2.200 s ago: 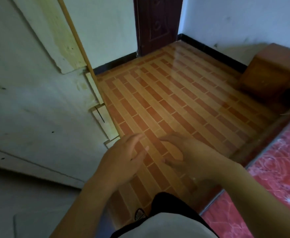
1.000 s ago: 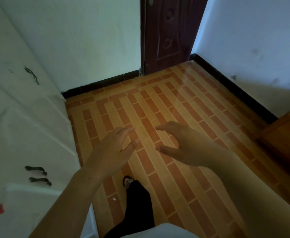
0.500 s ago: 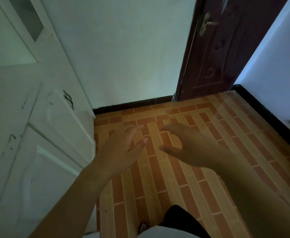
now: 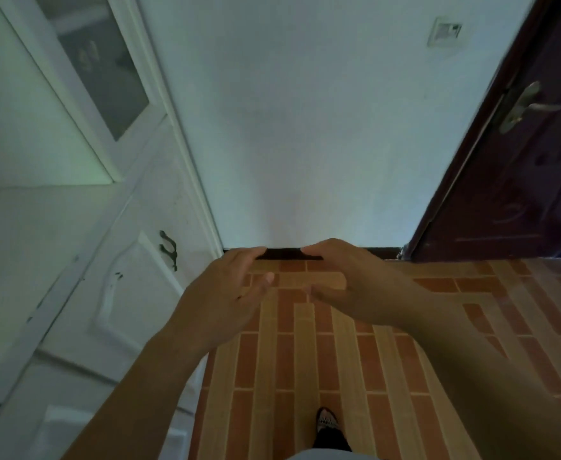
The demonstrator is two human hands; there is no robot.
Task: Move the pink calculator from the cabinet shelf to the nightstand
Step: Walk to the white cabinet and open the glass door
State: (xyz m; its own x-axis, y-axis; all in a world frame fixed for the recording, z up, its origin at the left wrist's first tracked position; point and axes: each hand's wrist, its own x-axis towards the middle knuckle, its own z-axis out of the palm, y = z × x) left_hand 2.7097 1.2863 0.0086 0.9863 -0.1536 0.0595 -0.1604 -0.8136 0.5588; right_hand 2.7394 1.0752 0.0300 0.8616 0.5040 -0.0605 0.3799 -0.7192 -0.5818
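A: Item, pink calculator: location?
B: Not visible in this view. Neither hand touches it; its place relative to the fingers cannot be told.

A: Item, hands?
B: Left hand (image 4: 226, 293) and right hand (image 4: 349, 287), both empty, fingers loosely spread and curved, facing each other just in front of the white cabinet (image 4: 83, 260), its right side. Fingertips near, apart.

A: Item, cabinet fittings?
B: Dark handle (image 4: 169, 249) on the lower door; glass pane (image 4: 100, 64) in the upper door. Right of the cabinet: white wall (image 4: 305, 127), then dark door (image 4: 511, 180) with metal lever (image 4: 524, 106).

A: Change since half a second ago?
B: View tilted up: more of the cabinet's glass door and wall shown, less tiled floor (image 4: 339, 353). Hands unchanged, still empty.
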